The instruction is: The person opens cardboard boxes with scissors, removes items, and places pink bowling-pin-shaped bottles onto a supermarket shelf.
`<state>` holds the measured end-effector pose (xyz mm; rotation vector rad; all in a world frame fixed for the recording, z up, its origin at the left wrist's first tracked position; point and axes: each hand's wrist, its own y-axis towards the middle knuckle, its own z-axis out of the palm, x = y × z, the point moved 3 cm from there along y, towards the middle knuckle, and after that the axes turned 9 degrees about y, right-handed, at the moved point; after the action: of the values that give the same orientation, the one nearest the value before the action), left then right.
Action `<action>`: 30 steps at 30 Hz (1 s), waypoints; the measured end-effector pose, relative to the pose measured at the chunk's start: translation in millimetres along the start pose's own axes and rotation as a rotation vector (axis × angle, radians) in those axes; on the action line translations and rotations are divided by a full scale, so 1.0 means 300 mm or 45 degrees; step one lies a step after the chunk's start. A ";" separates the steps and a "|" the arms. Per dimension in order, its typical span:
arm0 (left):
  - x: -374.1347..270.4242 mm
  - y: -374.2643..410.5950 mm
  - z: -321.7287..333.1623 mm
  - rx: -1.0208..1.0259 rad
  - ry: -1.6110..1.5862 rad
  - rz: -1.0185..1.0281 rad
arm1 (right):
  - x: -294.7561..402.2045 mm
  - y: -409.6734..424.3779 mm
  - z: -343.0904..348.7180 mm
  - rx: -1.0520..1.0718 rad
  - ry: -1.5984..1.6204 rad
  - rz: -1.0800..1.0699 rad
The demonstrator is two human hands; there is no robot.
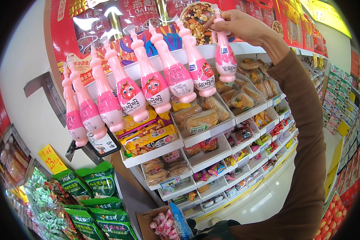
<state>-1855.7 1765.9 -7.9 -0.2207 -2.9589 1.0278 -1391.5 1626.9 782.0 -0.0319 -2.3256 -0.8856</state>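
My right hand [241, 25], in a brown sleeve, grips the narrow neck of a pink plastic drink bottle [225, 57] at the upper right. Its lower part hangs upright in front of the wrapped breads. To its left, several matching pink bottles [154, 85] with strawberry-face labels hang in a slanting row before the top shelf. The nearest hanging bottle [201, 70] is just apart from the held one. How the row is fastened at the top is hard to make out. My left hand is out of view.
White tiered bins [208, 132] hold wrapped breads and sweets. Below stands an open cardboard box [150, 217] with pink bottles inside. Green snack bags [99, 183] fill the lower left, by a yellow price card [52, 159]. Red oatmeal boxes [144, 15] line the top shelf.
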 end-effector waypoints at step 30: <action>0.102 -0.090 -0.027 -0.173 0.034 0.087 | -0.034 -0.045 0.165 -0.509 -0.715 -0.198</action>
<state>-1889.2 1754.0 13.9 -0.3354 -3.0183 0.8232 -1414.3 1648.4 740.2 -0.3063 -2.6325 -1.5747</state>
